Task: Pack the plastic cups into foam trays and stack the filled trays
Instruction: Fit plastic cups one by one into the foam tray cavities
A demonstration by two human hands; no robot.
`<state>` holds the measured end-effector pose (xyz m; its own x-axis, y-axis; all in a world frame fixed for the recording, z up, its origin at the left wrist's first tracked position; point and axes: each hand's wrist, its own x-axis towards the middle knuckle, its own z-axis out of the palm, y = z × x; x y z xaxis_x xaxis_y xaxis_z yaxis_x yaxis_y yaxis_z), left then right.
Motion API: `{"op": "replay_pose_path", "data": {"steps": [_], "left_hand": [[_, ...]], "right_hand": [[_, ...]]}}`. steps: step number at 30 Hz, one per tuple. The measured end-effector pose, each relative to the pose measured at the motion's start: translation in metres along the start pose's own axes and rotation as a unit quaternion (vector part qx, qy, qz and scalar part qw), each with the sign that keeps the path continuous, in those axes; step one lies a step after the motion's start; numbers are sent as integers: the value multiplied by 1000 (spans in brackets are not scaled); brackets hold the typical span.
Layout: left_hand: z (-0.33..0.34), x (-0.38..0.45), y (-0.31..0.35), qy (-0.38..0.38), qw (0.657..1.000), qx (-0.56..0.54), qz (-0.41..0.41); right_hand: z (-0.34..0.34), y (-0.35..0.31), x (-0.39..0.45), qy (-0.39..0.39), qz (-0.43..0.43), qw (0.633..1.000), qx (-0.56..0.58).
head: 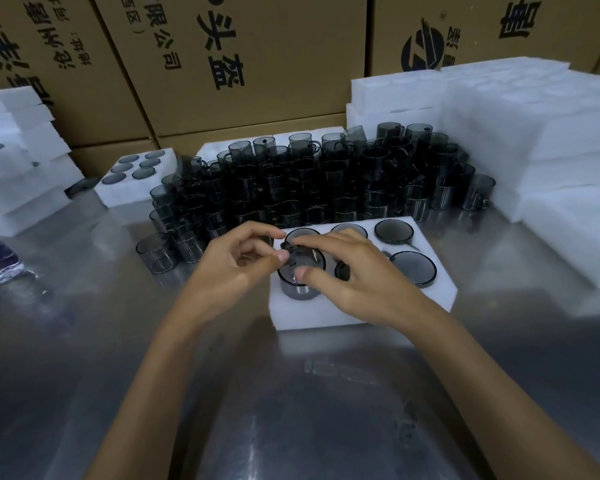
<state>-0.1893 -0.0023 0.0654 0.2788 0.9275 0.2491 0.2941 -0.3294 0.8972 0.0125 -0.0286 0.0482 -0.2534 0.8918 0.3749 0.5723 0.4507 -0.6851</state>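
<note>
Here, from the head view, a white foam tray (361, 306) lies on the steel counter (291, 410), and everything else is placed against it; four of its wells visibly hold dark smoked plastic cups, among them one in the far right corner (394, 231) and one in the near right well (413, 267), both sunk to the rim. At the tray's near left well a further cup (300, 275) stands only partly in, its rim above the foam; the right hand (354, 275) arches over it, thumb and fingers curled round the rim, so its grip is closed on that cup; the left hand (238, 261), just left of the tray, has thumb and forefinger pinching a small dark tab at the same cup's rim. Behind the tray a dense pile of loose cups (312, 181) is stacked in rows; far left of the tray sits a filled tray (132, 181); to the tray's right rise stacks of foam trays (541, 133); cardboard cartons (239, 64) stand behind everything.
</note>
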Motion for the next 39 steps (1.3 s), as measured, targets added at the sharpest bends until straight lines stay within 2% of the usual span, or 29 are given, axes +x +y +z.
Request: {"op": "replay_pose_path", "data": {"steps": [7,13,17,22,26,29,35,39], "left_hand": [[-1,3,-8,-19,1000,8,-18],[-3,6,-14,-8,999,23,-49],[-3,7,-19,-52,994,-15,-95],[1,7,-27,-67,979,-135,-140],[2,7,-32,-82,963,-206,-151],[3,8,-34,-83,958,-226,-153],[3,9,-36,-91,950,-237,-181],[4,9,-35,-127,950,-216,-185]], "right_hand": [[7,8,4,6,20,995,-101],[9,7,4,-14,41,990,-138],[9,6,3,-20,47,988,-147],[9,4,1,-9,37,986,-160],[11,2,0,47,19,989,-137],[11,3,0,82,33,989,-121],[12,4,0,71,52,984,-152],[12,4,-1,64,55,980,-181]]}}
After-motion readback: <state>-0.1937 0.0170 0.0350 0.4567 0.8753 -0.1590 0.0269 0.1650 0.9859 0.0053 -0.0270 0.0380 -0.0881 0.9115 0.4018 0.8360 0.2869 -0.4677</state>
